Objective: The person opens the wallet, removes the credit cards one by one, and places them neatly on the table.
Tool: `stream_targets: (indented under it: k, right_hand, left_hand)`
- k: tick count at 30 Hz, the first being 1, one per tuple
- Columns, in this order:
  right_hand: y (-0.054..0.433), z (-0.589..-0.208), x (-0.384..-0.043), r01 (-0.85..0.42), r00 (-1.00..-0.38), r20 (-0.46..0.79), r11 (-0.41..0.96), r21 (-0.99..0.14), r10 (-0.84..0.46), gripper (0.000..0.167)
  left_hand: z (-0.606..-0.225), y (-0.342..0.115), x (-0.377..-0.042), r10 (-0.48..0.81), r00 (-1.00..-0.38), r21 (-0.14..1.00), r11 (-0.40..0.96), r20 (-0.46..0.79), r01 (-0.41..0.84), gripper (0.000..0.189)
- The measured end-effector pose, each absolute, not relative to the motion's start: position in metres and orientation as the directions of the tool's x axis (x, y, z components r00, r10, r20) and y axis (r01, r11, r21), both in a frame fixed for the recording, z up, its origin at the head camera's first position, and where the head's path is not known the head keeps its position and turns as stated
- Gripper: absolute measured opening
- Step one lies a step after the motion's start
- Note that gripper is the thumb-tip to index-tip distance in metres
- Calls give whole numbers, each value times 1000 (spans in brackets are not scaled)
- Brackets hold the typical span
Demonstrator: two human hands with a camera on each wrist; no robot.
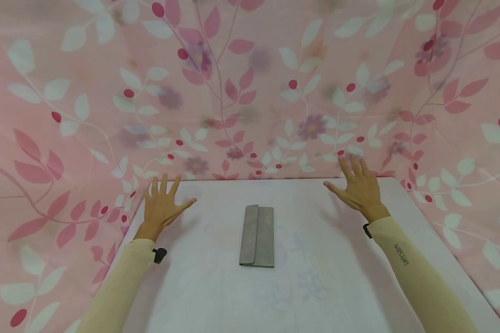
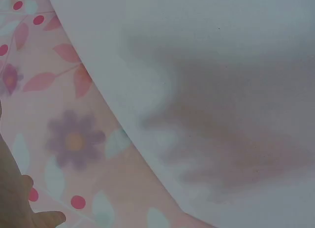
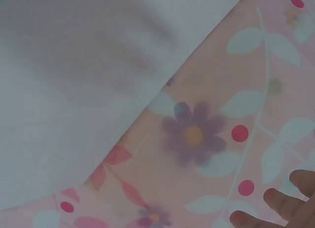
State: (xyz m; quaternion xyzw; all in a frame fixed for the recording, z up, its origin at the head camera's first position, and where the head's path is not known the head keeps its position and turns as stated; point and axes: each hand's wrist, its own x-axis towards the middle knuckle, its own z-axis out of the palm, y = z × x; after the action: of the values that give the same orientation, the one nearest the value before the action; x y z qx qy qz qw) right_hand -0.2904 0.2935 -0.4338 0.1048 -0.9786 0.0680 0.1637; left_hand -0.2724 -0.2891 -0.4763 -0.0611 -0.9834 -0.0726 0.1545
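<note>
A flat grey folded case, its flap edge running lengthwise, lies on the white tabletop between the two hands. To its left, the left hand hovers with fingers spread and holds nothing. The right hand is likewise spread and bare, above the far right corner of the table. Neither hand touches the case. In the left wrist view, part of the left hand shows at the lower left edge. Fingertips of the right hand appear at the lower right of the right wrist view.
Pink floral cloth rises behind the table and along both sides. Dark straps sit at both wrists, over pale yellow sleeves. Shadows of the hands fall on the white surface.
</note>
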Motion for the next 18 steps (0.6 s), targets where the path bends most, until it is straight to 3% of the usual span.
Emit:
stream_targets:
  k: [3,7,10,13,18]
  right_hand:
    - [287,-431,-288,-232,-932,312,964,-129,-182,92]
    - [252,-433,-277,-347,-895,356,922,-170,-271,79]
    - [212,-443,-265,-457,-848,377,874,-165,-373,66]
    - [173,-457,-251,-518,-836,312,838,-173,-452,65]
    - [129,-479,-234,-582,-812,183,790,-193,-554,75]
  left_hand:
    - [-474,-283,-273,121,-922,158,969,367,191,88]
    - [-461,-252,-266,137,-924,278,928,357,246,47]
    - [-451,-212,-261,163,-946,358,897,282,261,23]
    - [-453,-172,-258,228,-944,381,872,240,308,18]
    - [-472,-122,-249,325,-931,412,835,165,365,28]
